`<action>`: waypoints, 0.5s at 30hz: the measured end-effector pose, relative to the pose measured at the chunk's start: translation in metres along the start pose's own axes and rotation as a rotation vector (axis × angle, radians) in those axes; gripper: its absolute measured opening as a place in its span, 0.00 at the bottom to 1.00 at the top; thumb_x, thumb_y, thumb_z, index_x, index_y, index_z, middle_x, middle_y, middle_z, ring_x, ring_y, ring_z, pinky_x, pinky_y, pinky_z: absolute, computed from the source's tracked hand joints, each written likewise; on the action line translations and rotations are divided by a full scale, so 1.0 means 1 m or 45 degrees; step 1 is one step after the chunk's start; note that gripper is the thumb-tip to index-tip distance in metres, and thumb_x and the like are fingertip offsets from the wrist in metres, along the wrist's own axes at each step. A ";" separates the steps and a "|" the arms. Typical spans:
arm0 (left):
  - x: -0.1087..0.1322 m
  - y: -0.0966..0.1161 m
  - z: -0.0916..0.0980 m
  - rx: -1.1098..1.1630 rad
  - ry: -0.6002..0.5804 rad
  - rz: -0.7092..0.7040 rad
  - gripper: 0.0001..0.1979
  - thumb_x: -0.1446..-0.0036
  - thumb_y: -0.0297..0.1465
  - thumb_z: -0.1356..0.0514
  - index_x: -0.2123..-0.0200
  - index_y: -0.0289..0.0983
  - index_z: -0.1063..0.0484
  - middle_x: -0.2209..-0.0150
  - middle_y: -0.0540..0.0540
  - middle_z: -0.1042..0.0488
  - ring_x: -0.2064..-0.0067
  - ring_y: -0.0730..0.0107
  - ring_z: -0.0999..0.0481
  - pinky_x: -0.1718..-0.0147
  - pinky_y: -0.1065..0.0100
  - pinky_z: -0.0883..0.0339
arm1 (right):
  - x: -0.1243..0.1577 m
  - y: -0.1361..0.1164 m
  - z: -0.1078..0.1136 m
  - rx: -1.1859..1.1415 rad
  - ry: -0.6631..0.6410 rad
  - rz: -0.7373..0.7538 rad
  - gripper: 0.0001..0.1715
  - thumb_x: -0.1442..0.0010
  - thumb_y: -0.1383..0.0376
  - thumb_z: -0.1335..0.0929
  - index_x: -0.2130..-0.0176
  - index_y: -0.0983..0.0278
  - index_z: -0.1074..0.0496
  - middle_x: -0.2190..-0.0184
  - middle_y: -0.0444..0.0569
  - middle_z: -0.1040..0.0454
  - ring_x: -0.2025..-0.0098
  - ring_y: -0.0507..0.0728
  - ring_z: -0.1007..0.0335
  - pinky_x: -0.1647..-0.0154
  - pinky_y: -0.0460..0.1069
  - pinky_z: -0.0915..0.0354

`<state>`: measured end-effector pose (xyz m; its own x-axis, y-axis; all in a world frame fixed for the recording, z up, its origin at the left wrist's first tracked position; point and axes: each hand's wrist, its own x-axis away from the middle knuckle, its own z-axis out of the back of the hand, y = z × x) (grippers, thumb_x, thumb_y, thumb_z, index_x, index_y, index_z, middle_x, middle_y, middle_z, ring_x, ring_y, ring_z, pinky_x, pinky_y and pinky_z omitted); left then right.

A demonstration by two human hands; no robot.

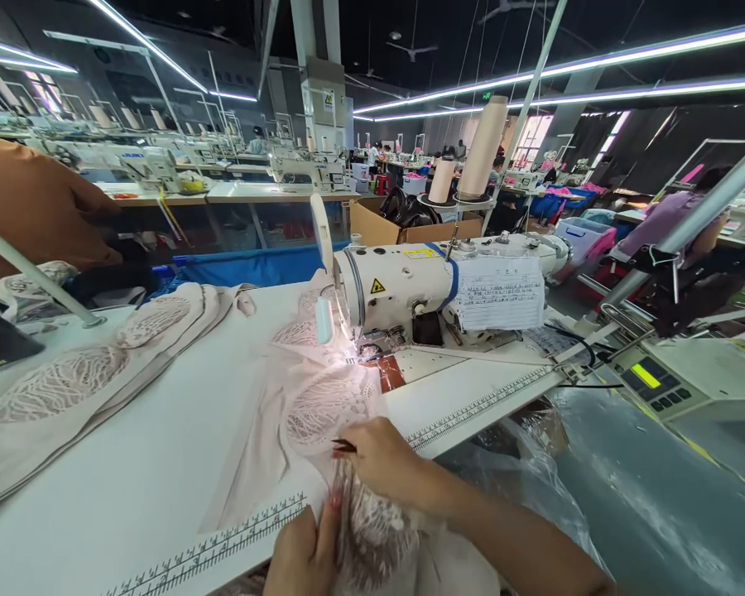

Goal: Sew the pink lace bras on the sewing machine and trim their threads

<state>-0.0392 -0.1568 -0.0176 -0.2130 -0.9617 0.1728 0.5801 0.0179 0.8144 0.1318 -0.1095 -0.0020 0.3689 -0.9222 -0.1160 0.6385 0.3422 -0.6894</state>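
A pale pink lace garment (332,406) lies under the needle area of a white sewing machine (388,285) and drapes over the table's front edge. My left hand (304,546) grips the fabric at that edge, thumb and fingers pressed together. Just above and to the right, my right hand (378,459) is closed, with a small dark pointed tool, perhaps snips, sticking out of its fingers over the cloth. The lower part of the garment hangs blurred between and below both hands.
Stacked lace pieces (68,381) lie on the left of the white table (142,463). A control box (689,381) and thread cones (483,149) stand to the right and behind. A person in brown (31,207) is at far left.
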 end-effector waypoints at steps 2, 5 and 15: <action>0.006 0.000 -0.010 0.093 0.046 0.046 0.23 0.39 0.52 0.47 0.77 0.42 0.34 0.79 0.44 0.30 0.64 0.49 0.23 0.69 0.62 0.31 | 0.002 0.000 -0.017 0.247 0.205 0.068 0.09 0.44 0.75 0.37 0.72 0.63 0.33 0.73 0.46 0.28 0.70 0.54 0.34 0.67 0.47 0.39; 0.013 0.002 -0.019 0.382 0.045 0.304 0.22 0.42 0.52 0.42 0.76 0.41 0.31 0.82 0.45 0.30 0.65 0.48 0.21 0.68 0.62 0.28 | 0.004 -0.001 -0.030 0.183 0.350 0.131 0.08 0.43 0.74 0.37 0.68 0.63 0.33 0.71 0.47 0.28 0.68 0.55 0.33 0.65 0.47 0.38; -0.041 0.034 0.031 1.274 0.212 0.700 0.16 0.39 0.37 0.36 0.51 0.36 0.25 0.64 0.41 0.18 0.61 0.56 0.17 0.59 0.60 0.22 | 0.004 -0.013 0.018 -0.351 -0.269 -0.010 0.24 0.41 0.69 0.33 0.80 0.62 0.50 0.82 0.36 0.50 0.78 0.47 0.52 0.74 0.45 0.51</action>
<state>-0.0348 -0.1087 0.0202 0.0249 -0.7793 0.6261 -0.3367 0.5832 0.7393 0.1375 -0.1141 0.0195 0.5148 -0.8571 0.0210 0.4461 0.2469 -0.8603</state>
